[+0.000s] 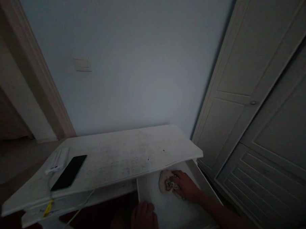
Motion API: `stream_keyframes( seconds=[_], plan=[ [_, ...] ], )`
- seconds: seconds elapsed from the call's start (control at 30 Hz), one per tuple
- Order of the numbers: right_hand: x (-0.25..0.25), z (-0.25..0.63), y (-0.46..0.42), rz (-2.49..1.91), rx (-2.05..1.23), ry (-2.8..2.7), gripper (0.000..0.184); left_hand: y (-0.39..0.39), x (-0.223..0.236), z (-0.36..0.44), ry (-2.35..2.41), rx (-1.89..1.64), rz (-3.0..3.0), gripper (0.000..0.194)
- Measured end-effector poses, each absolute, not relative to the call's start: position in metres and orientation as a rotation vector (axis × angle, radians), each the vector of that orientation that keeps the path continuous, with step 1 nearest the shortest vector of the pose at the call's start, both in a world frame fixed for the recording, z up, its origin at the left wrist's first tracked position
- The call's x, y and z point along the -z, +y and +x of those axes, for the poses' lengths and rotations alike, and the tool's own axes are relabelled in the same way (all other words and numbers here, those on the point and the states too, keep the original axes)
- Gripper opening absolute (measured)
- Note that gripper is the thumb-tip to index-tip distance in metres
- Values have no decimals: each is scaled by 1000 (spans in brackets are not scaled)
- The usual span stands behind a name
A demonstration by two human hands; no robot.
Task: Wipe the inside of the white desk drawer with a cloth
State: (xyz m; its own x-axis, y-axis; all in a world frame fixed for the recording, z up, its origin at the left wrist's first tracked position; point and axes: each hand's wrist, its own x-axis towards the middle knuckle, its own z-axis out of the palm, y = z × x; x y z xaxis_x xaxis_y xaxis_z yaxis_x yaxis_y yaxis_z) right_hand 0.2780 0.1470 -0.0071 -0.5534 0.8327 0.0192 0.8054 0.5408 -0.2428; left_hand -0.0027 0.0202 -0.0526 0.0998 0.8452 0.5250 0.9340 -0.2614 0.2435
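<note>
A white drawer (176, 209) stands pulled out from beneath the desk's right part. Inside it, my right hand (186, 187) is closed around a crumpled cloth (164, 182), off-white with a dark pattern, pressed on the drawer bottom toward the back. Part of the cloth is hidden under my fingers. My left hand (144, 220) is at the drawer's left side, fingers curled over its edge; dim light hides the thumb and palm.
The white desk top (124, 149) bears dark smudges, a black phone (69, 172) and a white power strip (58, 160) at left. A pale cable (77, 212) hangs in front. Behind is a blue wall (140, 67); a wardrobe (234, 124) stands at right.
</note>
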Motion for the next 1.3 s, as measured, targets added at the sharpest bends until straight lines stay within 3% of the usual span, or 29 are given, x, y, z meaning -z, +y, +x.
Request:
stream_keyframes(
  seconds=[0.2,0.37,0.53,0.67,0.8,0.9,1.07,1.3],
  plan=[
    [-7,225,173,-1513,-257,-2550,53,22,42,-6,-1872,962,-2277,27],
    [6,162,165,-1187,-176,-2693,51,30,47,-13,-1821,995,-2321,27],
    [27,132,141,-802,-57,-2826,73,27,48,-24,-1816,944,-2217,32],
    [26,153,129,-543,6,-2929,57,24,24,-21,-1947,668,-2240,42],
    [20,201,120,-344,-26,-3048,38,35,-2,-9,-2035,380,-2323,36],
    [15,251,121,-444,-164,-3046,38,41,-3,-8,-2024,427,-2319,36],
    [3,312,139,-992,-343,-2779,47,44,18,-22,-1920,774,-2363,32],
    [-4,272,168,-1198,-322,-2615,39,42,28,-23,-1942,1071,-2233,34]
  ],
)
